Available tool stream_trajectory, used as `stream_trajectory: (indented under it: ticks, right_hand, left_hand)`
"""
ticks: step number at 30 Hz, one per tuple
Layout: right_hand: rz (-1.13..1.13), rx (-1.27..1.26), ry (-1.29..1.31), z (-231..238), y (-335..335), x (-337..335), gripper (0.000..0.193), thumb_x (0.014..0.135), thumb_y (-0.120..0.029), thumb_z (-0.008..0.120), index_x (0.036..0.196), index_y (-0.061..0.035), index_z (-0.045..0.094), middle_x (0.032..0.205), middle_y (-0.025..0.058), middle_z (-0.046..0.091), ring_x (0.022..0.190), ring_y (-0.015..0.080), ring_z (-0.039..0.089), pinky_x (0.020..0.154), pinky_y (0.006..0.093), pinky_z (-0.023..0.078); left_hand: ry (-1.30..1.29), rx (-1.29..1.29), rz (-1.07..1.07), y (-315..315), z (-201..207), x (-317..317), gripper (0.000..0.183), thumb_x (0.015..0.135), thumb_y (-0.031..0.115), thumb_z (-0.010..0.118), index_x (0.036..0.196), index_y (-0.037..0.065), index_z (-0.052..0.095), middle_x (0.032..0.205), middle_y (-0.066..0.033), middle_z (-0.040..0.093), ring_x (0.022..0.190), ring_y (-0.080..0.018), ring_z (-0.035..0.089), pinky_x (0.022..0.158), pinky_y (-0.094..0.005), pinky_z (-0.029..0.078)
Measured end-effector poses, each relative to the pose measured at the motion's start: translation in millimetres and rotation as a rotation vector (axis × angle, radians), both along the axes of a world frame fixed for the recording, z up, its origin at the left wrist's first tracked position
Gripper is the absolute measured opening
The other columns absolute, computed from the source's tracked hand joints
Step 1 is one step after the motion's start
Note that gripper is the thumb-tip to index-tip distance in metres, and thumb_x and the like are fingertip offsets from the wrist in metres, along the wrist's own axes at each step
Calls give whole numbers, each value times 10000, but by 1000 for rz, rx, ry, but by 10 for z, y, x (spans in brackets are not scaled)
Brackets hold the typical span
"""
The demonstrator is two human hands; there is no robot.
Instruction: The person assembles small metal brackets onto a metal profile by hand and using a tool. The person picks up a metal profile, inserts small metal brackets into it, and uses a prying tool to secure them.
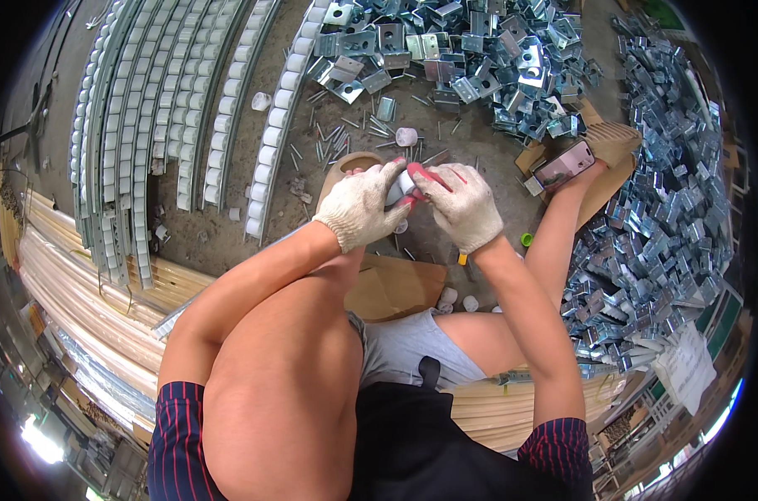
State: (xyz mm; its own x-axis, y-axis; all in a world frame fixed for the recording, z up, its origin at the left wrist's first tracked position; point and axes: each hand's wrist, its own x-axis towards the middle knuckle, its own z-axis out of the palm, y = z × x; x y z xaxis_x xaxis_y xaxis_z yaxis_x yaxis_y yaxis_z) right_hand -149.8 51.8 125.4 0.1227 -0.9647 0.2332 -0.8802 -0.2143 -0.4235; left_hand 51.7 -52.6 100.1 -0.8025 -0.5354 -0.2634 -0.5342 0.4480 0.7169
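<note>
My left hand (358, 207) and my right hand (464, 207), both in off-white knit gloves with reddish fingertips, meet in front of my raised knee. Their fingers are closed around a small white and grey roller (398, 185), which they largely cover. Just beyond them a loose white roller (406, 137) lies on the floor among scattered metal pins (335, 144). To the left of the hands runs a metal rail filled with white rollers (270, 156). Fingers hide whether a pin is also held.
Zinc-coloured angle brackets (512, 58) are heaped ahead, with another heap (646, 209) along the right. A phone (564, 167) rests by my right foot near torn cardboard (610, 150). More roller rails (157, 92) lie at the left, beside long wrapped bundles (95, 280).
</note>
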Motion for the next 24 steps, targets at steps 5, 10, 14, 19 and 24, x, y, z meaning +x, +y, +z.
stream_trajectory:
  ticks: [5,10,14,19,24]
  right_hand:
    - [-125,9,-116,-45,123,76,396,795,-84,744,1190,-96,739,1104,102,733,1015,309,693,880,443,545]
    - [-202,49,-135,-53,176,78,382,830,-83,744,1211,-103,735,1123,115,737,1018,327,688,888,474,539]
    - [-500,7,-283,-51,390,111,356,888,-116,730,1243,-101,709,1156,143,724,1045,359,683,909,495,540]
    - [-943,950,-17,-297,975,30,482,976,-422,671,1285,-58,605,1180,223,708,1086,425,692,951,514,547]
    - [-951,971,-53,-510,1191,186,497,968,-367,666,1326,-38,560,1225,252,684,1154,435,666,970,516,543]
  left_hand:
    - [32,-36,-1,14,39,-12,704,914,419,682,1501,62,528,1240,-234,683,1065,-434,691,940,-505,552]
    - [13,-61,1,10,70,-10,688,918,429,666,1501,88,536,1236,-219,684,1040,-437,694,938,-506,552]
    - [-36,-43,17,29,110,-36,663,918,426,665,1497,124,547,1199,-205,692,1027,-435,697,935,-497,554]
    - [-55,-65,43,34,192,-73,636,909,425,674,1466,134,578,1131,-174,715,998,-413,710,911,-481,565]
    - [27,-2,75,31,91,-84,636,889,394,709,1415,50,613,1161,-232,724,1055,-406,715,943,-478,564]
